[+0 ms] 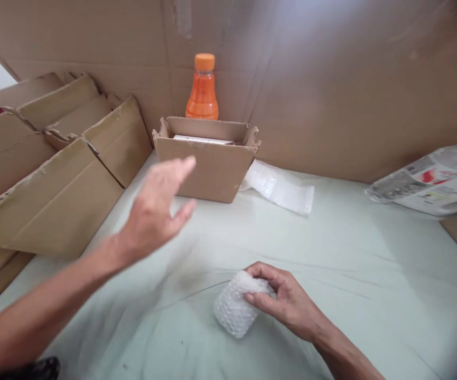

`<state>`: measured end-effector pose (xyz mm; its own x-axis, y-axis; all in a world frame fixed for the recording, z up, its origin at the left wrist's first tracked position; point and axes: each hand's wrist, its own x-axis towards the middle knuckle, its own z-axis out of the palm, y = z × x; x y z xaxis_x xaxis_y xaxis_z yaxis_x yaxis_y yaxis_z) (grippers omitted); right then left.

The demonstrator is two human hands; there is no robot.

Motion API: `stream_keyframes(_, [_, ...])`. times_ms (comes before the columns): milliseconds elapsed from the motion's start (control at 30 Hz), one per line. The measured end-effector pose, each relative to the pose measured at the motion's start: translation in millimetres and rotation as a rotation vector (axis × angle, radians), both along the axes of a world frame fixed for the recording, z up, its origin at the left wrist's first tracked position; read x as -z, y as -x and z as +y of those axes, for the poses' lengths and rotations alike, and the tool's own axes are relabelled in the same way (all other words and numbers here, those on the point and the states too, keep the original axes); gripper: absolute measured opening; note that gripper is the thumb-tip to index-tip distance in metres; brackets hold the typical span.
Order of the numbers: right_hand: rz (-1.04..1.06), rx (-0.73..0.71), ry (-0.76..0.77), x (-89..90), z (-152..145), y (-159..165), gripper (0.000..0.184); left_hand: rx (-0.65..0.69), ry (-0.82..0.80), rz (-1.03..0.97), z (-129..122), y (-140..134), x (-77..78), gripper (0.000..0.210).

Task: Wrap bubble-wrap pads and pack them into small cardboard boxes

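Note:
My right hand (pixel 279 298) grips a small bundle of bubble wrap (pixel 238 306) low over the pale green cloth, thumb on top and fingers behind. What the wrap covers is hidden. My left hand (pixel 155 206) is raised in the air, thumb and fingers apart, nothing in it. It hovers in front of the left side of a small open cardboard box (pixel 208 171), which has a white flat item (pixel 202 140) inside. A flat strip of bubble wrap (pixel 281 187) lies beside the box on its right.
An orange bottle with an orange cap (pixel 202 97) stands behind the small box. Larger divided cardboard boxes (pixel 54 195) fill the left side. A printed plastic package (pixel 430 179) lies at the right edge. A tall cardboard wall (pixel 331 95) closes off the back.

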<state>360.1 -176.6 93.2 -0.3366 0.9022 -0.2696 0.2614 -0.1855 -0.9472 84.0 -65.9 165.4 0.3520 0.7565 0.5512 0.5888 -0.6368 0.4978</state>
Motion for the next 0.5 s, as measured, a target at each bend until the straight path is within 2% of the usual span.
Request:
stream_keyframes(67, [-0.042,0.042,-0.029,-0.6,-0.2,-7.7,0.023,-0.072,-0.194,0.092,49.0,1.1,-18.2,0.068])
stream_keyframes(100, [-0.066,0.064,-0.048,-1.2,-1.0,-10.6,0.023,-0.093,-0.232,0.144,69.2,0.8,-21.0,0.07])
stream_keyframes(167, [-0.112,0.114,-0.095,-3.1,-4.2,-16.7,0.023,-0.121,-0.26,0.22,96.1,-0.1,-17.1,0.07])
stream_keyframes(233, [-0.146,0.161,-0.143,-6.8,-9.1,-25.7,0.027,-0.12,-0.274,0.251,101.5,-0.2,-8.1,0.066])
stream_keyframes(333, [-0.182,0.245,-0.185,-18.6,-18.8,-46.7,0.034,-0.072,-0.35,0.238,72.1,4.1,-1.5,0.056])
stream_keyframes(433, [-0.22,0.37,-0.212,-41.8,-30.9,-69.2,0.035,-0.054,-0.423,0.242,14.0,14.4,-6.4,0.053])
stream_keyframes(500, [-0.311,0.464,-0.288,-62.1,-41.3,-80.8,0.034,-0.031,-0.426,0.273,-29.3,23.9,-10.7,0.053])
